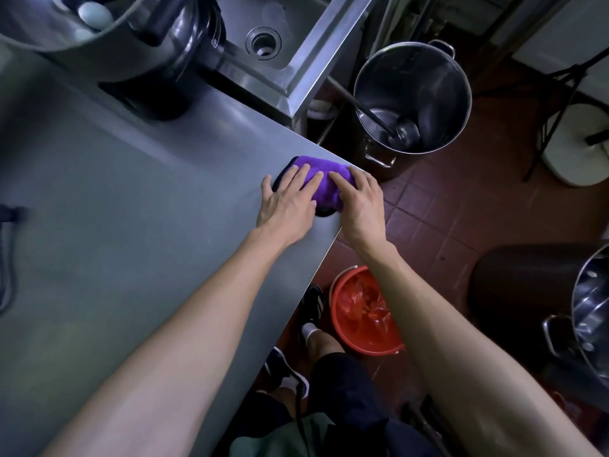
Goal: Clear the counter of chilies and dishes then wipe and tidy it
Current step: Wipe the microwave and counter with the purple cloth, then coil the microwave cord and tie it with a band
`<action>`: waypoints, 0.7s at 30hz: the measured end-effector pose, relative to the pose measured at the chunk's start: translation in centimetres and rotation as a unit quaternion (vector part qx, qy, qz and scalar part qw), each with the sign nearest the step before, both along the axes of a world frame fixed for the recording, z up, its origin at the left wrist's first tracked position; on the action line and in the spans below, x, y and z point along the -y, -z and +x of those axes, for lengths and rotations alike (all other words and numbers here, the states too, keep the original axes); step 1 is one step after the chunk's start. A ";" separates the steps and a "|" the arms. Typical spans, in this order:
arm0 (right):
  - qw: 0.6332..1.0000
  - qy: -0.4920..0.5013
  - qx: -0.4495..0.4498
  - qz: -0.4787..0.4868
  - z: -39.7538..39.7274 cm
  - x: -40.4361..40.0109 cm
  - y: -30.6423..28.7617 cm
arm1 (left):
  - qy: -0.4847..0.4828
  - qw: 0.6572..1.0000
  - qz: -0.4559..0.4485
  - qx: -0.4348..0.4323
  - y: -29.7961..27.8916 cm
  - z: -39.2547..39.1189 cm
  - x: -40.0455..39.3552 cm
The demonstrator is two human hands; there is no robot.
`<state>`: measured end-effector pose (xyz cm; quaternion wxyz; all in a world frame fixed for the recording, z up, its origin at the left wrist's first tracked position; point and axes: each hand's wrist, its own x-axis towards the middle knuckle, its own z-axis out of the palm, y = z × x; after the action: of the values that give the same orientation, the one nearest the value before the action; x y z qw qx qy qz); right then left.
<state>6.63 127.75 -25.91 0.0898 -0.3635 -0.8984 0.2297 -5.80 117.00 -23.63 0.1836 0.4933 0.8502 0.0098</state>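
Both hands are laid on a purple cloth (324, 179) at the far corner of the steel counter (131, 209). The left hand (288, 201) is spread flat, its fingers straight and fanned over the cloth's left part, with the thumb resting on the bare steel beside it. The right hand (361, 201) is placed over the cloth's right end, at the counter's edge, with the fingers stretched and slightly bent over the fabric; nothing is gripped by either hand. The cloth is folded into a thick pad, and a dark underside is seen at its near and left borders.

A large metal bowl (66, 31) holding pale eggs is seen at the counter's far left, above a dark appliance (171, 51). A steel sink (273, 34) with a round drain is set beyond the counter. On the tiled floor (445, 209) a tall steel stockpot (412, 94) with a ladle (400, 131) inside is placed just past the corner. A red bucket (362, 308) holding reddish scraps is seen below the counter's edge, near the person's dark shoes (309, 308).
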 end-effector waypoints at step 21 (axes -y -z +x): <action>0.953 -0.293 0.065 -0.051 -0.7 27.0 -6.8 | -0.227 0.972 0.046 0.031 -6.6 4.9 34.1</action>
<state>5.89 100.79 -19.09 -0.0591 -0.1028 -0.9562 0.2676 -0.95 82.91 -17.04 0.1804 0.2947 0.9325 0.1056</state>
